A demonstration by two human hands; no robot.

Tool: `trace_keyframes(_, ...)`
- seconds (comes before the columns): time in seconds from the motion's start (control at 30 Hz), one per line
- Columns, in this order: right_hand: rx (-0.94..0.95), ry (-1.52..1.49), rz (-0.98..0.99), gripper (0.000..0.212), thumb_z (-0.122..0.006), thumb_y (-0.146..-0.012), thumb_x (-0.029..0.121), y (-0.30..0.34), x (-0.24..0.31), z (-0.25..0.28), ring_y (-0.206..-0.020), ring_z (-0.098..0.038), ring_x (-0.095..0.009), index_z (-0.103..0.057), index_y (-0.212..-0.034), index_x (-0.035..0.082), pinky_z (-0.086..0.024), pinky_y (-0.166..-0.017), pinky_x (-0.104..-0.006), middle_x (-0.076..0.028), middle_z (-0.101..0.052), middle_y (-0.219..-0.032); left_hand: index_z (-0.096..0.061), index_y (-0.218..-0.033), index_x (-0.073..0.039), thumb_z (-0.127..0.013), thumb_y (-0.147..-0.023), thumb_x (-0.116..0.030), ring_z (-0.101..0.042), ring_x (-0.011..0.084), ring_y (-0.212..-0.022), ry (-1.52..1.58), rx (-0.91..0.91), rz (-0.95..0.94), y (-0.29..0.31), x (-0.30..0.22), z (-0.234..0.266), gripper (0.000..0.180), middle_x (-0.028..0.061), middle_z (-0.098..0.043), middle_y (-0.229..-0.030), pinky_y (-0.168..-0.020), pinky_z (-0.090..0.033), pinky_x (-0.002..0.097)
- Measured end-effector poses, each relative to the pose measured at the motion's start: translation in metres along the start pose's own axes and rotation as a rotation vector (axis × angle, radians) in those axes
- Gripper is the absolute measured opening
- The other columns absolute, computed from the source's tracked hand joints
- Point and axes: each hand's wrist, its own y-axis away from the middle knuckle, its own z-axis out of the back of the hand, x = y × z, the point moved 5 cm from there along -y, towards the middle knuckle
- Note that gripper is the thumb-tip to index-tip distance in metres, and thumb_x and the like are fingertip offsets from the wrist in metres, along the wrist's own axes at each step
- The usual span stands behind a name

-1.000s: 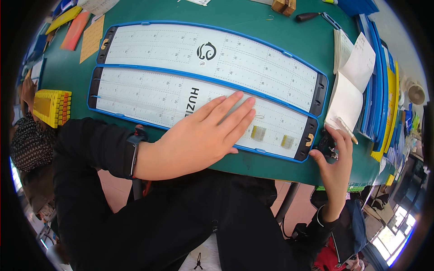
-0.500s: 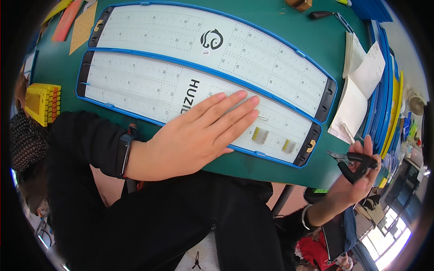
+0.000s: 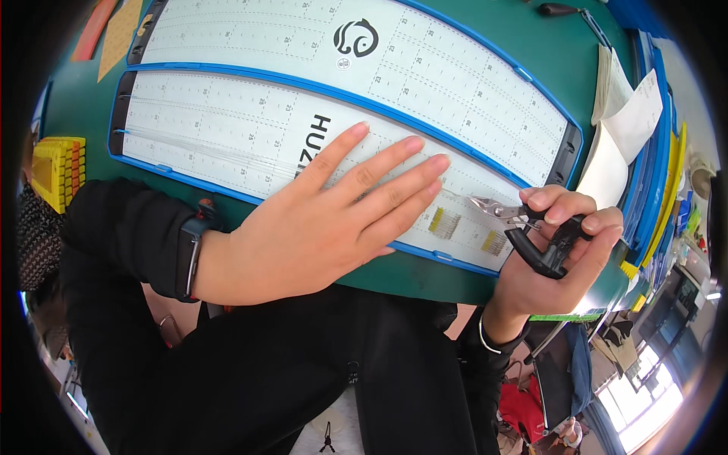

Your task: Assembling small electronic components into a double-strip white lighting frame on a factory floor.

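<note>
My left hand lies flat, fingers spread, on the near white ruled board with a blue frame, pressing down thin clear strands that run along it. My right hand grips small black-handled cutting pliers; their metal jaws point left, close to the strand ends just past my left fingertips. Two small yellow combs of fibres sit on the board near the pliers. A second white board lies behind the first.
The boards rest on a green table. A yellow ridged block stands at the left edge. White papers and stacked blue and yellow trays lie to the right. An orange card lies at the far left.
My right hand has lifted the pliers from the table's right edge and brought them left over the board's end, toward my left fingertips. My left hand has stayed flat on the board.
</note>
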Motion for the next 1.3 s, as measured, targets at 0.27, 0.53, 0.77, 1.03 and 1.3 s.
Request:
trace_keyframes(0.27, 0.01, 0.023, -0.008, 0.027, -0.026, -0.104, 0.026, 0.0, 0.0, -0.01, -0.057, -0.058, -0.03, -0.033, -0.088, 0.005, -0.054, -0.065, -0.0425, -0.017, -0.051, -0.066, -0.04, -0.143, -0.006, -0.074, -0.072, -0.032, -0.027, 0.0285, -0.143, 0.016, 0.002, 0.002, -0.001, 0.001, 0.0, 0.083, 0.0081, -0.032, -0.155, -0.115, -0.02, 0.054)
trace_keyframes(0.53, -0.004, 0.075, 0.037, 0.025, -0.028, -0.104, 0.024, 0.002, 0.005, -0.003, -0.05, -0.051, -0.023, -0.032, -0.086, 0.007, -0.053, -0.058, -0.04, -0.012, -0.047, -0.06, -0.041, -0.14, -0.003, -0.076, -0.069, -0.025, -0.027, 0.0311, -0.143, 0.068, 0.039, -0.017, -0.003, 0.002, 0.003, 0.082, 0.0106, -0.033, -0.154, -0.114, -0.02, 0.0552)
trace_keyframes(0.77, 0.002, 0.071, 0.013, 0.025, -0.028, -0.103, 0.024, 0.002, 0.006, -0.003, -0.05, -0.052, -0.024, -0.031, -0.086, 0.007, -0.054, -0.059, -0.0401, -0.012, -0.046, -0.06, -0.041, -0.14, -0.003, -0.076, -0.07, -0.024, -0.027, 0.0316, -0.144, 0.08, 0.028, -0.005, -0.001, 0.002, 0.002, 0.082, 0.0109, -0.033, -0.154, -0.114, -0.018, 0.0553)
trace_keyframes(1.03, 0.008, 0.02, -0.005, 0.025, -0.027, -0.103, 0.024, 0.005, 0.002, -0.005, -0.052, -0.054, -0.025, -0.031, -0.086, 0.007, -0.054, -0.062, -0.0416, -0.013, -0.047, -0.061, -0.042, -0.139, -0.003, -0.076, -0.068, -0.024, -0.027, 0.0313, -0.144, 0.096, 0.009, 0.003, 0.001, 0.001, 0.0, 0.081, 0.0108, -0.034, -0.153, -0.115, -0.017, 0.0548)
trace_keyframes(1.3, 0.002, 0.01, -0.034, 0.026, -0.028, -0.104, 0.026, 0.0, 0.002, -0.006, -0.053, -0.055, -0.025, -0.032, -0.086, 0.007, -0.054, -0.064, -0.0422, -0.012, -0.047, -0.061, -0.043, -0.139, -0.002, -0.075, -0.068, -0.023, -0.027, 0.0317, -0.143, 0.088, 0.008, -0.005, -0.004, 0.002, 0.003, 0.081, 0.0114, -0.034, -0.153, -0.114, -0.018, 0.0552)
